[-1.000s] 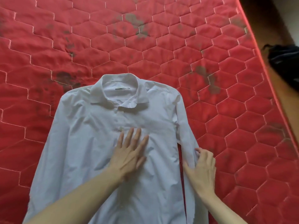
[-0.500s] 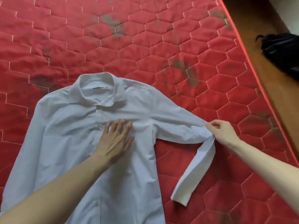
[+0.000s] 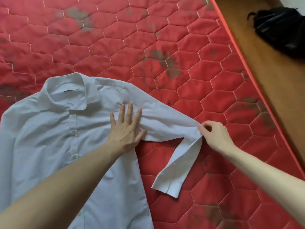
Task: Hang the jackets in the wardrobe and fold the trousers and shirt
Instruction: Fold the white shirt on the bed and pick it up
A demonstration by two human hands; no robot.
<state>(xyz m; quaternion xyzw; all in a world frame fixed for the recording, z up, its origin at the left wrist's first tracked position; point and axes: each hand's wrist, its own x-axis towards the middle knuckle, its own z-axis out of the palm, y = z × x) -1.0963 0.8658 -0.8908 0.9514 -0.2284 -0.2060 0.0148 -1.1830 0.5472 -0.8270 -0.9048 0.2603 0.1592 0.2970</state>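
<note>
The white shirt lies front up and buttoned on the red quilted mattress, collar toward the far side, its body spread flat and not yet folded. Its right-hand sleeve is drawn out sideways from the shoulder, then bends at about the elbow so that the lower part and cuff trail back toward the person across bare mattress.

The left hand lies flat with straight, spread fingers pressing the chest of the shirt close to the armhole, pinning the body down. The right hand pinches the sleeve at its bend between thumb and curled fingers, holding the cloth slightly raised there.

By my reading, the shirt fold is only at its opening: the garment is laid out and smoothed, and one sleeve is being positioned, probably to be brought across the body. The other sleeve, at the left edge of the view, appears to lie along the shirt's side; no fold of the body shows anywhere. Both side folds and the lengthwise fold remain.

Beyond the mattress edge, on the brown wooden floor, lies a dark crumpled garment; I cannot tell whether it is a jacket or the trousers. No wardrobe is in view, so whether any jackets have been hung cannot be judged from here.
</note>
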